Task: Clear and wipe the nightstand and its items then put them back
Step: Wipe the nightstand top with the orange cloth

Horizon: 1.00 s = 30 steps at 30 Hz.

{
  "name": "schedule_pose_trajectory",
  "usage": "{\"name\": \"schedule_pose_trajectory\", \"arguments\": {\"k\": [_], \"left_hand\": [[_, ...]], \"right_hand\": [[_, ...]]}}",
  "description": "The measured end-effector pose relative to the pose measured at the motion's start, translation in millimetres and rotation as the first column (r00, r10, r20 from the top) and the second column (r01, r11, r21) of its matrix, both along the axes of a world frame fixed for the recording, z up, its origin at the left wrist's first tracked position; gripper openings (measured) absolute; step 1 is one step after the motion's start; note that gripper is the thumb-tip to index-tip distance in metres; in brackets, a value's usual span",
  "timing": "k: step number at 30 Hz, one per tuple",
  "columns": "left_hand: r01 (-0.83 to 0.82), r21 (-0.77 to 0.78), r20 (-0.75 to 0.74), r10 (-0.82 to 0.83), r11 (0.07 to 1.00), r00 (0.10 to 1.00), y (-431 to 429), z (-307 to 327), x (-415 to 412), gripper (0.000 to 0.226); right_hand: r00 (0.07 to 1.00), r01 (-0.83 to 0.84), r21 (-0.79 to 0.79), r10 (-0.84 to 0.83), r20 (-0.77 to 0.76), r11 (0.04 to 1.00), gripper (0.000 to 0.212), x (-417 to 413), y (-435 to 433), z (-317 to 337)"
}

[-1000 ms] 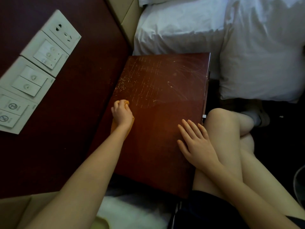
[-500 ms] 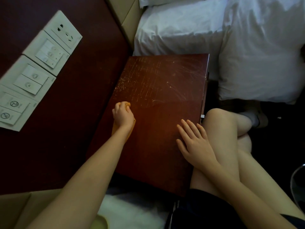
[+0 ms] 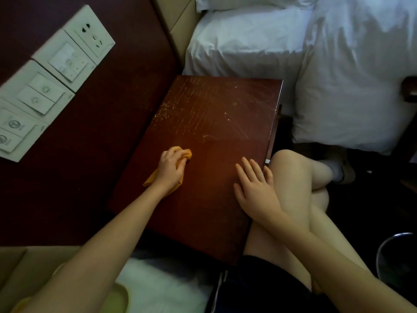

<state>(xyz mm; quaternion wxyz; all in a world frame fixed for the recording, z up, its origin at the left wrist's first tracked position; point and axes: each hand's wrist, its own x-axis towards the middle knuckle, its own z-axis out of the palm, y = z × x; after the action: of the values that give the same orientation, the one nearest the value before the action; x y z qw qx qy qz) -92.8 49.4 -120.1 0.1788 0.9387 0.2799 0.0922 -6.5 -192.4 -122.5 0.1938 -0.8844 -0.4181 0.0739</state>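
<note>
The dark red-brown nightstand (image 3: 216, 123) fills the middle of the head view, its top bare and marked with pale scratches and specks at the far end. My left hand (image 3: 170, 169) grips a bunched orange cloth (image 3: 186, 153) and presses it on the top, left of centre. A corner of the cloth sticks out below my wrist at the left edge. My right hand (image 3: 255, 188) lies flat with straight fingers near the right edge of the top, beside my knee.
A white bed (image 3: 248, 41) and a white pillow (image 3: 356, 86) lie beyond and right of the nightstand. A dark wall panel with white switches and a socket (image 3: 52, 75) rises at the left. My bare legs (image 3: 300, 188) press against the right side. A round bin rim (image 3: 392, 242) shows lower right.
My left hand has slid with the cloth to the right, away from the left edge toward the middle of the top. My right hand has stayed in place.
</note>
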Motion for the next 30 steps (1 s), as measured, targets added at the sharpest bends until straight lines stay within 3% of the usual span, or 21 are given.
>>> {"name": "schedule_pose_trajectory", "arguments": {"k": [4, 8, 12, 16, 19, 21, 27, 30], "left_hand": [[-0.351, 0.012, 0.08, 0.349, 0.936, 0.934, -9.4, -5.6, 21.9, 0.024], [-0.556, 0.016, 0.122, 0.55, 0.831, 0.826, -22.8, -10.6, 50.5, 0.025], [-0.459, 0.054, 0.112, 0.451, 0.887, 0.885, -30.1, -12.1, 58.2, 0.025], [-0.131, 0.055, 0.085, 0.126, 0.99, 0.988, -43.8, -10.7, 46.6, 0.027], [0.033, 0.073, 0.078, -0.038, 0.997, 0.996, -50.3, -11.8, 32.5, 0.027], [-0.016, 0.089, 0.104, 0.006, 0.996, 0.995, -51.2, -14.4, 32.3, 0.027], [-0.441, 0.073, 0.111, 0.432, 0.894, 0.895, -51.3, -13.6, 70.3, 0.029], [-0.367, 0.098, 0.108, 0.357, 0.925, 0.928, -56.5, -11.5, 68.2, 0.029]], "right_hand": [[0.994, 0.107, -0.022, -0.106, 0.031, 0.994, 0.057, 28.3, 11.6, -1.0], [0.912, 0.393, -0.129, -0.404, -0.07, 0.91, 0.066, 53.4, 27.9, -3.1], [0.853, 0.49, -0.158, -0.509, -0.119, 0.858, 0.069, 49.4, 44.7, -11.5], [0.814, 0.554, -0.093, -0.562, -0.146, 0.827, 0.07, 42.0, 51.4, -21.2], [0.833, 0.539, -0.06, -0.542, -0.11, 0.84, 0.069, 41.0, 52.7, -24.0], [0.838, 0.536, -0.046, -0.538, -0.093, 0.843, 0.068, 41.2, 53.5, -25.0], [0.841, 0.531, -0.031, -0.531, -0.107, 0.847, 0.068, 44.0, 53.3, -27.6], [0.844, 0.52, 0.001, -0.514, -0.152, 0.854, 0.063, 43.4, 51.9, -25.3]]}}
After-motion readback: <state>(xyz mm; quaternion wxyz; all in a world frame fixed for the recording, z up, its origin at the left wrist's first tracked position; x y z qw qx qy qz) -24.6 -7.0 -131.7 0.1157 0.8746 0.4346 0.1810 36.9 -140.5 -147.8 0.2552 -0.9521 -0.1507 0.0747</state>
